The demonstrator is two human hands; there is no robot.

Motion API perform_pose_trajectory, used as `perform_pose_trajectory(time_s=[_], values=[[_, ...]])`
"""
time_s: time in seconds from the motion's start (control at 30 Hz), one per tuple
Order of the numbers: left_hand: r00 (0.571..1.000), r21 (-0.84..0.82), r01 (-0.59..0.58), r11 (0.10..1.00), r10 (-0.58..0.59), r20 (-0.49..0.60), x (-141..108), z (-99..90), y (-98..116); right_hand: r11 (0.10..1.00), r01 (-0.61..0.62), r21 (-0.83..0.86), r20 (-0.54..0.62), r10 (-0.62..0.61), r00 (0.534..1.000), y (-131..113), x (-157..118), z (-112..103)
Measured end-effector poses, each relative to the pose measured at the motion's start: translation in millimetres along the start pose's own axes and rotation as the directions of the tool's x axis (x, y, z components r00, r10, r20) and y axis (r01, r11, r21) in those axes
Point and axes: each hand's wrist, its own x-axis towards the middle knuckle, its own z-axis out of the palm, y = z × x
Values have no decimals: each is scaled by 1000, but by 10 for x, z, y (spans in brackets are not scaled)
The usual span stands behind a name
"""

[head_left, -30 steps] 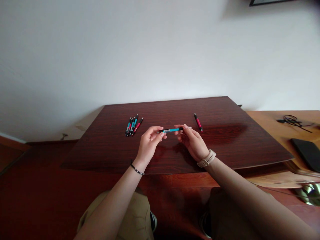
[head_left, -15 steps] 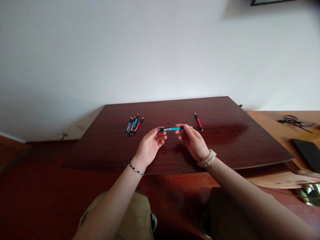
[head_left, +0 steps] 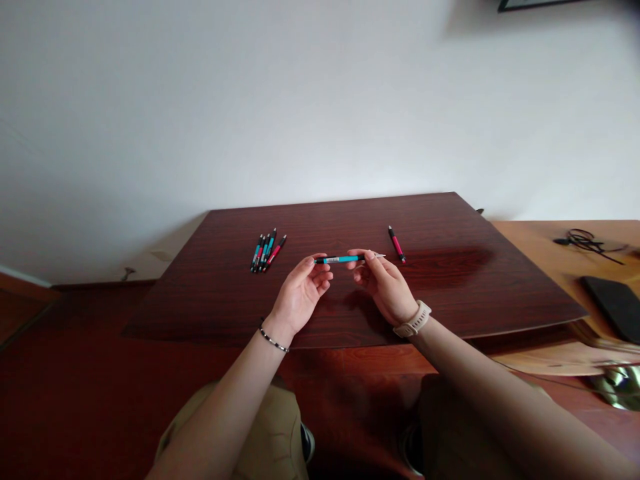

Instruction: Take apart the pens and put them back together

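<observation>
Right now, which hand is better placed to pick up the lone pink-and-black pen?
Probably the right hand: it is nearer to the lone pink-and-black pen. But it pinches the turquoise-and-black pen, so the left hand, at that pen's other end, should take it.

Fingers point(head_left: 374, 262) of the right hand point(head_left: 390, 287) cover part of a blue-and-black pen point(head_left: 349, 259) near its tip; its opposite end, at the left hand point(head_left: 296, 299), is too small to make out, as is the print on its label point(head_left: 333, 260). Clustered pens point(head_left: 271, 243) on the surface point(head_left: 330, 223) partly mask one another. Cropped: a dark frame point(head_left: 535, 6) at top, a black device point(head_left: 613, 307) at right, both forearms point(head_left: 225, 400) below.
</observation>
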Motion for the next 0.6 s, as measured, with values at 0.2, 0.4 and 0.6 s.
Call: perform_pose_trajectory(time_s=[0.2, 0.4, 0.6], values=[[999, -53, -11, 999, 9, -34, 9, -6, -1, 1000, 18, -10, 5, -17, 1000, -7, 13, -28], [997, 22, -40, 999, 41, -69, 9, 3, 24, 1000, 17, 3, -2, -17, 1000, -19, 13, -40], [998, -97, -38, 995, 33, -51, -2, 5, 44, 999, 18, 36, -10, -18, 1000, -8, 30, -68]])
